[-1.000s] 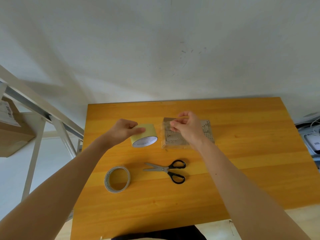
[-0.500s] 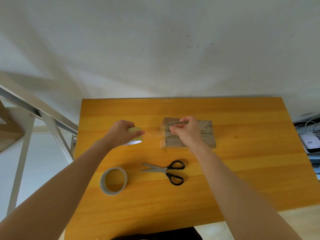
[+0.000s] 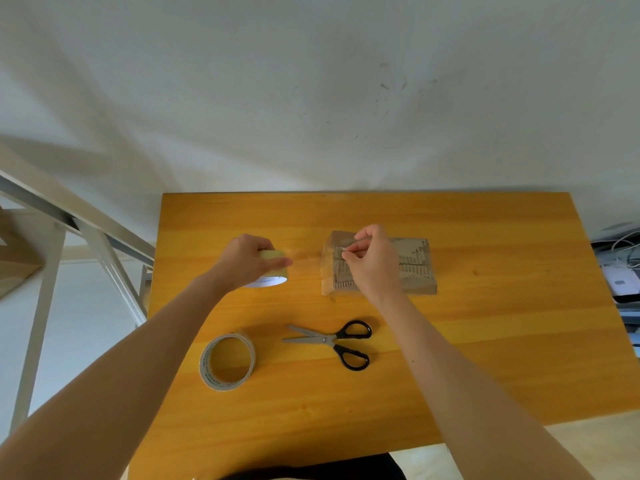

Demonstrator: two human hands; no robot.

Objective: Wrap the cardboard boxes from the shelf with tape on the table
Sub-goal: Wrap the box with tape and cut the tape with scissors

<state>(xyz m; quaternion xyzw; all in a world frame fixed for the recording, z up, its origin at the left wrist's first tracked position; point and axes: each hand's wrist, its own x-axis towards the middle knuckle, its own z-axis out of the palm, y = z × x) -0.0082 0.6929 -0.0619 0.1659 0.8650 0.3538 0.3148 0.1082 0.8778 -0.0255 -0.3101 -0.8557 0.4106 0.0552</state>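
Note:
A flat brown cardboard box (image 3: 414,268) lies on the orange wooden table (image 3: 485,341), with clear tape shining over its left end. My left hand (image 3: 247,261) grips a yellowish tape roll (image 3: 273,271) left of the box. A clear strip of tape stretches from that roll toward the box. My right hand (image 3: 370,261) is over the box's left part, its fingertips pinching the tape's end there.
Black-handled scissors (image 3: 332,341) lie in front of the box. A second tape roll (image 3: 227,362) lies flat near the front left. A white metal shelf frame (image 3: 86,244) stands left of the table. Cables and a device (image 3: 620,271) sit past the right edge.
My left hand has carried the roll leftward, away from the box, drawing out more tape. My right hand stayed over the box's left part.

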